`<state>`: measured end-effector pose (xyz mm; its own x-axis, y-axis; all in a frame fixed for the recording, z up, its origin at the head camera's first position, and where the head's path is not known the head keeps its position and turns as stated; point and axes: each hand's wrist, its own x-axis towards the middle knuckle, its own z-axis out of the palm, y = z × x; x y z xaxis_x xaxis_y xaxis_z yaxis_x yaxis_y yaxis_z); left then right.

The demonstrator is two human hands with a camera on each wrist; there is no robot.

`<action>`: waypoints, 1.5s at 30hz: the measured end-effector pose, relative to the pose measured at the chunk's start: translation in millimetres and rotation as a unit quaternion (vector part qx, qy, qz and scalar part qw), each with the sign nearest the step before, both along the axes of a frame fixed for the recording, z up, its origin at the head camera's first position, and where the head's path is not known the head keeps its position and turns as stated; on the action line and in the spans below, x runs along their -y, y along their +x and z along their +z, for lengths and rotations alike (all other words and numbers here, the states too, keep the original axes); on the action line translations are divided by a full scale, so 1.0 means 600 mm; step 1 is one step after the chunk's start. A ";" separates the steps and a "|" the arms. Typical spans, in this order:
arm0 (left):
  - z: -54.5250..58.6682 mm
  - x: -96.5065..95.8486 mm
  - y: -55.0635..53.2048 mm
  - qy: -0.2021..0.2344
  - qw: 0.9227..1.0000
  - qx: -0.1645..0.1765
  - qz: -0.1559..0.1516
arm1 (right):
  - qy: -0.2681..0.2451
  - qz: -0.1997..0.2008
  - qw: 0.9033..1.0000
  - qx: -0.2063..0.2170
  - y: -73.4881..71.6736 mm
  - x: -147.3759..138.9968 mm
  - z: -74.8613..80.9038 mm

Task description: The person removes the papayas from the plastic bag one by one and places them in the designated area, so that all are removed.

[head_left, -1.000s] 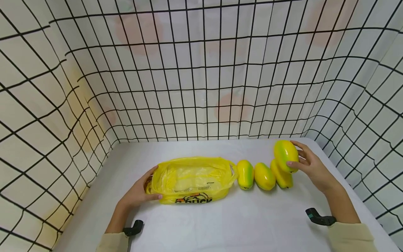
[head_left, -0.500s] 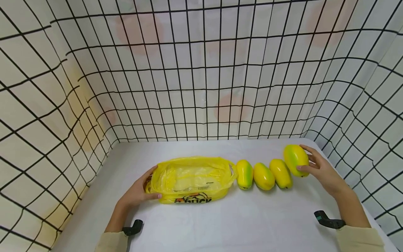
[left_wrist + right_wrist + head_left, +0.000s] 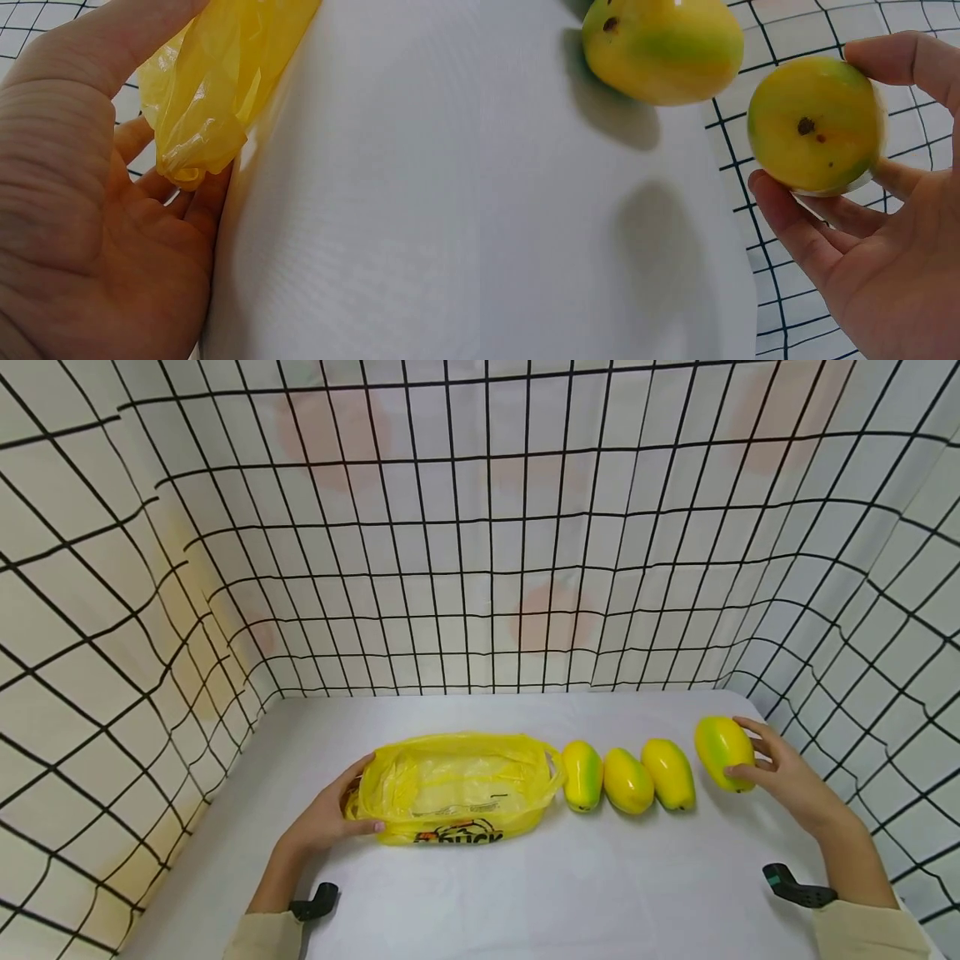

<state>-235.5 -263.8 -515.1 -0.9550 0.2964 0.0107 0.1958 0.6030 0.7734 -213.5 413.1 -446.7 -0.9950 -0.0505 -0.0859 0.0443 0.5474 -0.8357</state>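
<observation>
A yellow plastic bag (image 3: 465,777) with dark print lies open-mouthed on the white table. My left hand (image 3: 330,810) holds its left end, thumb in front and fingers behind; in the left wrist view the crumpled bag end (image 3: 199,127) sits between thumb and fingers. To the right of the bag stand three yellow-green mangoes in a row: one mango (image 3: 582,775) against the bag's handle, a middle mango (image 3: 628,781) and another mango (image 3: 668,774). My right hand (image 3: 783,772) grips a fourth mango (image 3: 724,753) between thumb and fingertips, raised over the table, its shadow apart from it.
The white table (image 3: 525,902) is enclosed at the back and sides by white walls with a black grid (image 3: 487,568). Each wrist wears a black band (image 3: 798,887). In the right wrist view a standing mango (image 3: 664,49) is near the held one.
My right hand has carried its mango to the right and nearer to me, away from the third mango that it overlapped before. The left hand and bag stay in place.
</observation>
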 end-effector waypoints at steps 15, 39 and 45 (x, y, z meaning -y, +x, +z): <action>0.004 -0.003 0.000 -0.010 1.000 -0.006 0.003 | 0.024 0.016 0.999 0.045 -0.008 -0.016 -0.036; 0.006 -0.005 -0.009 0.015 1.000 0.003 0.015 | 0.051 0.035 0.996 0.060 -0.017 -0.020 -0.056; 0.006 -0.007 -0.006 -0.003 1.000 0.011 0.023 | 0.049 0.033 0.996 0.071 -0.015 -0.012 -0.058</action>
